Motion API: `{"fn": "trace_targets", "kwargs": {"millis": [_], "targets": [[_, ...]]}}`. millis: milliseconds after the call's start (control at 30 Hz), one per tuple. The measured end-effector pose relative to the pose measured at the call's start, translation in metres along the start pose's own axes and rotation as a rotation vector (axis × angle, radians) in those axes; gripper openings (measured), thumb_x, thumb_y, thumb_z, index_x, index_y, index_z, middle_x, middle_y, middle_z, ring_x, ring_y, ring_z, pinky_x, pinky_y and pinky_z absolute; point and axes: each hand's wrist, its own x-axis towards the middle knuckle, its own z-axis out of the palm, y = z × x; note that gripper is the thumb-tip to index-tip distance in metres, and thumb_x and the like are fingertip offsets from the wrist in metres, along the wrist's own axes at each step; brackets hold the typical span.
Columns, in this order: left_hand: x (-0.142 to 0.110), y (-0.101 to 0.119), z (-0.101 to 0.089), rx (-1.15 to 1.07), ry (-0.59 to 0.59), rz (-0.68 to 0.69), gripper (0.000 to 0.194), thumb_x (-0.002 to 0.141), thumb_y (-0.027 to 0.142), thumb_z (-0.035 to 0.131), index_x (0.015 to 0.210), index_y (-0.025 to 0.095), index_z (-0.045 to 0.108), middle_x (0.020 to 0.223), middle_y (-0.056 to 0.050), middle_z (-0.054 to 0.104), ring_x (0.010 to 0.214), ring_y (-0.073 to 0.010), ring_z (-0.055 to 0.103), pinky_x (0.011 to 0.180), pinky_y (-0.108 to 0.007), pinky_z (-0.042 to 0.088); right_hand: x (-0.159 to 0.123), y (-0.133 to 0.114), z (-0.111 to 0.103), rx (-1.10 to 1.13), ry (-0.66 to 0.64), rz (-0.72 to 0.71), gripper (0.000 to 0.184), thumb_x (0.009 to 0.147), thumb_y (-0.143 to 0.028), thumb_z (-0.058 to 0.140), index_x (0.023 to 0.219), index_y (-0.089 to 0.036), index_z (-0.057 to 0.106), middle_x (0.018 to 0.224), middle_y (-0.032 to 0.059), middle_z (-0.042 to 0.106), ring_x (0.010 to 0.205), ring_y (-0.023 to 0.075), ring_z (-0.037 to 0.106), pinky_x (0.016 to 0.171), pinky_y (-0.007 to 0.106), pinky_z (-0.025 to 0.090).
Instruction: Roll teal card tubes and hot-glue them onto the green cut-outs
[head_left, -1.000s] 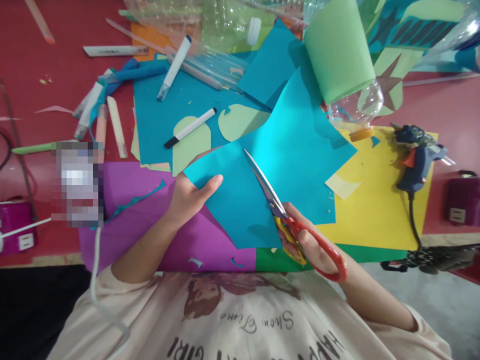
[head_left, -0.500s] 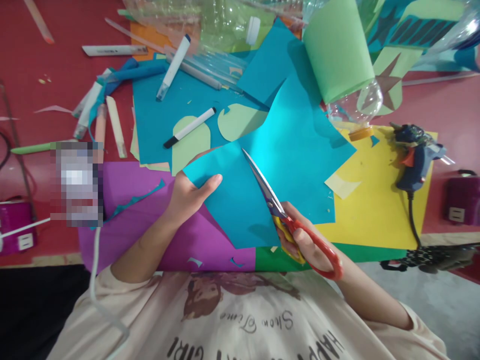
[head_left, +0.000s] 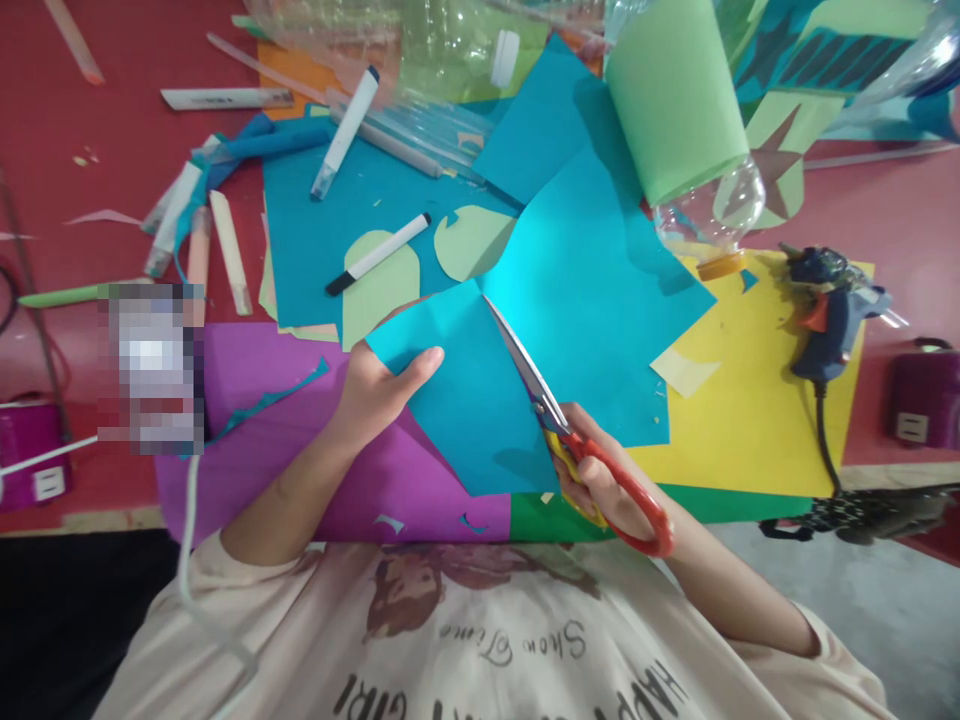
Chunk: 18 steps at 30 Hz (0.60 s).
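Note:
My left hand [head_left: 386, 395] grips the left edge of a large blue paper sheet [head_left: 600, 290], thumb on top and fingers underneath. In my right hand [head_left: 600, 475] is a pair of scissors [head_left: 551, 405] with red and yellow handles, the fingers through the loops. Its blades point up and left across the sheet, looking nearly closed, with the tip near the sheet's upper edge. Part of the lower blade may be hidden under the paper. A light green paper piece [head_left: 472, 243] and a black-capped marker [head_left: 382, 255] lie just beyond my left hand.
Purple paper [head_left: 292, 480] and yellow paper [head_left: 772, 400] lie underneath. A glue gun [head_left: 832, 325] with a cord rests at right. A bottle wrapped in green paper [head_left: 679, 100] lies at the back right. Several markers are scattered left, near a blurred-out device [head_left: 154, 370] with a white cable.
The scissors' handles have drawn slightly closer together, the red loop shifting left. My left hand stays on the sheet in nearly the same place.

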Motion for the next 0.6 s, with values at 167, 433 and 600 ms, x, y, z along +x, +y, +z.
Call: {"fn": "trace_targets", "kwargs": {"millis": [167, 433, 600], "targets": [[0.001, 0.001, 0.001, -0.027, 0.014, 0.037, 0.019, 0.076, 0.039, 0.064, 0.084, 0.022, 0.064, 0.082, 0.0, 0.072, 0.081, -0.0199, 0.07, 0.079, -0.032, 0.059, -0.002, -0.007, -0.003, 0.083, -0.101, -0.061, 0.057, 0.077, -0.079, 0.04, 0.093, -0.025, 0.039, 0.066, -0.0061, 0.037, 0.048, 0.0067, 0.027, 0.038, 0.02, 0.024], [0.0, -0.002, 0.0, -0.044, -0.017, -0.005, 0.019, 0.076, 0.041, 0.064, 0.079, 0.023, 0.064, 0.074, -0.001, 0.069, 0.073, -0.0213, 0.067, 0.071, -0.036, 0.058, -0.003, -0.014, -0.004, 0.158, -0.161, -0.13, 0.053, 0.081, -0.076, 0.039, 0.093, -0.025, 0.041, 0.066, -0.0061, 0.037, 0.047, 0.0062, 0.025, 0.036, 0.02, 0.023], [0.0, 0.002, 0.001, -0.078, -0.041, -0.029, 0.015, 0.073, 0.038, 0.065, 0.074, 0.023, 0.062, 0.07, 0.0, 0.065, 0.075, -0.0214, 0.066, 0.074, -0.036, 0.057, 0.001, -0.013, -0.001, 0.239, -0.13, -0.125, 0.052, 0.081, -0.073, 0.044, 0.096, -0.024, 0.044, 0.062, -0.0079, 0.035, 0.044, 0.0039, 0.025, 0.035, 0.02, 0.021]]}}
